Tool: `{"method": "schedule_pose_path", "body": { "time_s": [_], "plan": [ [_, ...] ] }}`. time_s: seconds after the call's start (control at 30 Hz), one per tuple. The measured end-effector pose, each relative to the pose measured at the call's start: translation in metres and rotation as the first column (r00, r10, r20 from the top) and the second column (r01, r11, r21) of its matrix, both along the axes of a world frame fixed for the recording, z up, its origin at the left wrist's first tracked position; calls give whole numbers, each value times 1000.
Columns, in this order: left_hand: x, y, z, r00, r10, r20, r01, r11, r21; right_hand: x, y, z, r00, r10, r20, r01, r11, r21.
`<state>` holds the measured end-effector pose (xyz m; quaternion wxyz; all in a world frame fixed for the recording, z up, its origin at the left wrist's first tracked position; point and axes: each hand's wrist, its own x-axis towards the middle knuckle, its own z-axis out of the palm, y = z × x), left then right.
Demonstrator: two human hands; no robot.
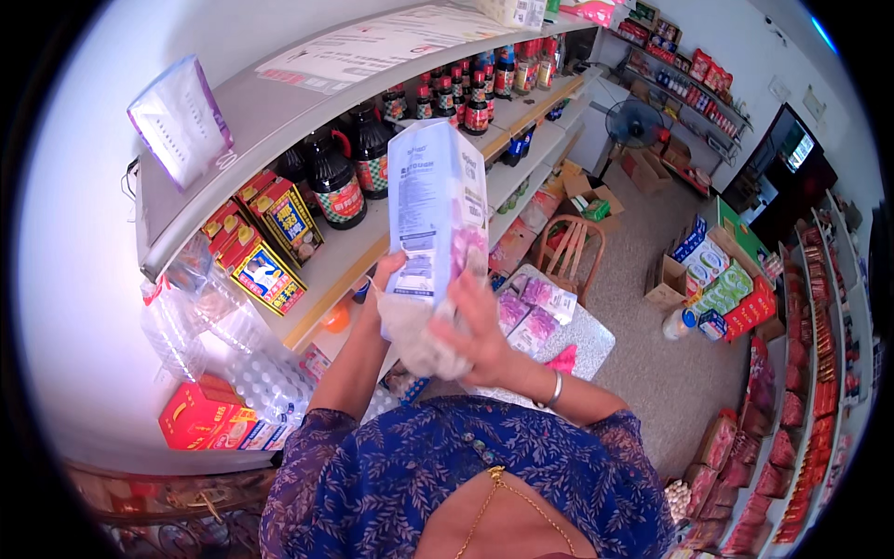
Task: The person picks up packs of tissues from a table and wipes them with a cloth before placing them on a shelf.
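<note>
A tall white and purple printed package stands upright before me, in front of the shelf. My left hand grips its lower left side, the thumb on its face. A beige cloth is bunched under and around the package's lower end. My right hand lies against the cloth and the package's lower right side, fingers spread; whether it grips the cloth cannot be told. Several similar purple and white packages lie on a speckled table beyond my right wrist. A white and purple package stands on the top shelf at left.
Dark sauce bottles and yellow and red boxes fill the shelf ahead. A wooden chair stands behind the table. Cartons sit on the floor at right, near stocked shelves. Clear plastic bottles are at lower left.
</note>
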<state>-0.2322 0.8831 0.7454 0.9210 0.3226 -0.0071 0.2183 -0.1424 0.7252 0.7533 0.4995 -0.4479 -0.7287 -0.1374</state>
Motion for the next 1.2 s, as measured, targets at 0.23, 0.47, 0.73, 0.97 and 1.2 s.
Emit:
{"method": "schedule_pose_path", "body": {
  "time_s": [0.23, 0.47, 0.73, 0.97, 1.2],
  "plan": [
    [5, -2, -1, 894, 434, 111, -400, 662, 634, 67, 31, -32, 417, 5, -909, -220, 971, -96],
    [4, -7, 11, 934, 246, -257, -73, 839, 539, 39, 15, -24, -136, 78, -988, -331, 936, 120],
    [1, -25, -36, 975, -97, -201, 123, 985, 123, 64, 8, 13, 10, -1, -1000, -152, 988, -2],
    [-10, -17, -18, 937, -334, 102, 287, 571, -769, 40, -21, 47, 995, -97, -9, 94, 980, -175],
    [-24, -24, -6, 986, -149, -76, 129, 966, -223, 31, -21, 63, 929, -60, 366, 162, 954, -254]
  ]
}}
